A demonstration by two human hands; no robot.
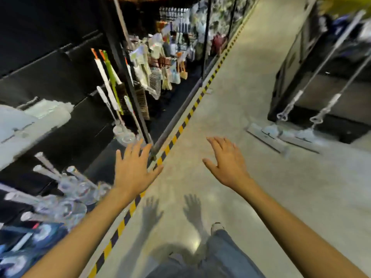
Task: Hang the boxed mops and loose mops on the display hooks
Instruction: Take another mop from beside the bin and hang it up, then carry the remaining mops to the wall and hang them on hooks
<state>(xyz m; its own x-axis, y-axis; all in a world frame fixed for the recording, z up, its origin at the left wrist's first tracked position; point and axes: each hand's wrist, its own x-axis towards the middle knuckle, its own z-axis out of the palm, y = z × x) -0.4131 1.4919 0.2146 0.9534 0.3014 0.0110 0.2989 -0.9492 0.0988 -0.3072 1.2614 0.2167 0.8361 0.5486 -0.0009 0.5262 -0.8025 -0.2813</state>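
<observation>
Both hands out in front over the aisle floor (251,97), palms down, nothing in either. Left hand (133,169): grip spread wide, fingers fanned, hovering just above the yellow/black floor stripe (181,127) at the foot of the display rack (60,81) on the left. Right hand (225,162): grip also spread, fingers loosely apart, over bare floor, well apart from the left hand. Shadows of both hands fall on the floor below them.

Task items: two loose mops (285,135) lean vs. the dark shelving unit (321,109) on the right side of the aisle, flat heads resting on the floor side by side, handles running up & to the right. Well apart from both hands.

On the left rack: long-handled brushes (109,83) w/ orange and green tips hang upright; clear-headed tools (80,187) hang lower and nearer the left arm; pale boxed goods (30,125) sit further left, prob. boxed mops, but too blurred to be sure. Blue-packaged items (26,245) at bottom left. More hanging goods fill the rack further down the aisle.

Person's jeans leg (226,257) and a shoe (217,226) visible at the bottom.
</observation>
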